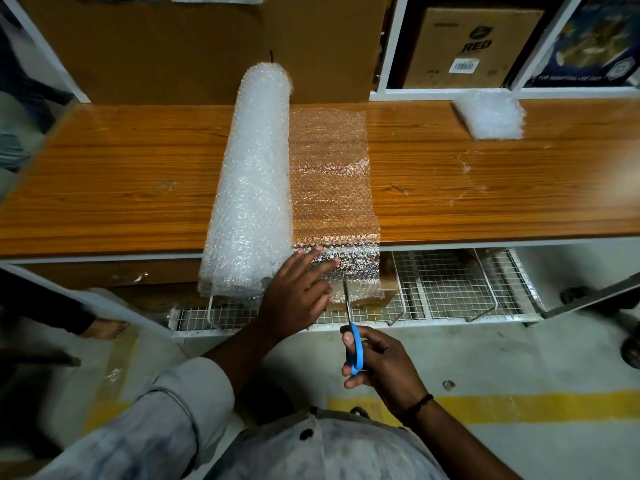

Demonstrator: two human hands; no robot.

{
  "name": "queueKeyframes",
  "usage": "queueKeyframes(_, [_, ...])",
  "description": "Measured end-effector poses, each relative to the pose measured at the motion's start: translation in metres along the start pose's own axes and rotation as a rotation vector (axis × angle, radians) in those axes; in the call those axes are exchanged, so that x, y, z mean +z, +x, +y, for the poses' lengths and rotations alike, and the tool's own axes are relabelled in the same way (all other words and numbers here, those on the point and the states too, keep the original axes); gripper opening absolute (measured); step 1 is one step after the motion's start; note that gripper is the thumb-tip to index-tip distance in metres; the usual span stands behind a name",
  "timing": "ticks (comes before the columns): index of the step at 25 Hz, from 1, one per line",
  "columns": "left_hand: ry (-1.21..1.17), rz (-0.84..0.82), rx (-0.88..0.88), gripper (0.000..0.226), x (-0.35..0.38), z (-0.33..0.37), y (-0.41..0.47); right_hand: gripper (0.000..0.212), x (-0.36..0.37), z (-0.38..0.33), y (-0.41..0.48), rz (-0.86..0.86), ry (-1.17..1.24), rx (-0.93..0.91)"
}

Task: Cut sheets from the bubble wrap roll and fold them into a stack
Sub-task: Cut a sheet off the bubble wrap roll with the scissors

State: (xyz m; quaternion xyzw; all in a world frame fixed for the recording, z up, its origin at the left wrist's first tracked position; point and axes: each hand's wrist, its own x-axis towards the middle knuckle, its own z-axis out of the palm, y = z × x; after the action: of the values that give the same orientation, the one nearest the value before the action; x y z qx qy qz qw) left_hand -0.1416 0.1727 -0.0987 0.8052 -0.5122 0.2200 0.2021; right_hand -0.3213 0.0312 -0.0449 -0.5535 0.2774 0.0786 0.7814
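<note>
A large bubble wrap roll [254,178] lies across the wooden table [114,188], its near end hanging over the front edge. An unrolled sheet [332,174] spreads to the right of it and droops over the edge. My left hand [298,289] lies flat with straight fingers on the hanging part of the sheet. My right hand [377,365] grips blue-handled scissors [353,337], whose blades meet the sheet's near edge beside the left hand. A stack of folded bubble wrap [491,116] sits at the table's far right.
Cardboard boxes [207,46] stand behind the table, another [474,46] on a white shelf. A wire rack [450,289] runs under the table. A person's bare foot [104,329] shows at the left. A yellow line [519,407] marks the floor.
</note>
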Motion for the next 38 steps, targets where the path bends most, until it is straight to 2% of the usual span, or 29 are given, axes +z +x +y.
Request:
queueKeyframes(3, [-0.043, 0.026, -0.006, 0.01, 0.004, 0.015, 0.015, 0.044, -0.005, -0.002, -0.007, 0.034, -0.007, -0.022])
queueKeyframes(7, [-0.07, 0.036, -0.031, 0.008, 0.008, 0.023, 0.021, 0.05, -0.014, 0.0, -0.015, 0.072, -0.027, -0.031])
queueKeyframes(14, [0.005, -0.062, -0.135, 0.012, 0.007, 0.007, 0.004, 0.05, -0.014, 0.012, -0.026, 0.034, -0.072, 0.038])
queueKeyframes(22, [-0.021, -0.013, -0.114, 0.011, 0.008, 0.01, 0.007, 0.051, -0.011, 0.011, -0.008, 0.053, -0.115, 0.03])
queueKeyframes(25, [-0.028, -0.006, -0.102, 0.011, 0.009, 0.011, 0.009, 0.046, -0.008, 0.008, 0.005, 0.063, -0.139, 0.009])
queueKeyframes(38, [-0.081, 0.064, -0.046, 0.007, -0.001, 0.014, 0.012, 0.047, -0.001, 0.012, 0.034, 0.096, -0.139, -0.105])
